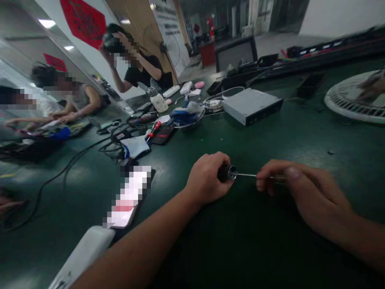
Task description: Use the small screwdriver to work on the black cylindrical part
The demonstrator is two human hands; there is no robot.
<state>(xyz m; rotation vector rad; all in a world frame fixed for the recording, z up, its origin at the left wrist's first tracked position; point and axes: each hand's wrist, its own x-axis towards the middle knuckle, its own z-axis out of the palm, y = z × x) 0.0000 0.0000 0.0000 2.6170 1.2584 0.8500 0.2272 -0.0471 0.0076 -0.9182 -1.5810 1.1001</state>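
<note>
My left hand (209,178) is wrapped round a short dark cylinder (232,172), whose shiny, ring-shaped end faces right. Most of its body is hidden by the fingers. From the other side, my right hand (303,184) grips a thin screwdriver (246,175) between thumb and fingers, its handle mostly covered. The metal shaft runs level to the left, and its tip meets the cylinder's round end; how deep it reaches I cannot tell. Both hands are just above the dark green table (186,156).
Left of my forearm lie a phone (129,196) and a white device (87,253). Beyond are a red-handled screwdriver (155,129), cables, a grey disc drive (252,105) and a white fan grille (355,98). Several people sit across the table, one holding a headset (112,42).
</note>
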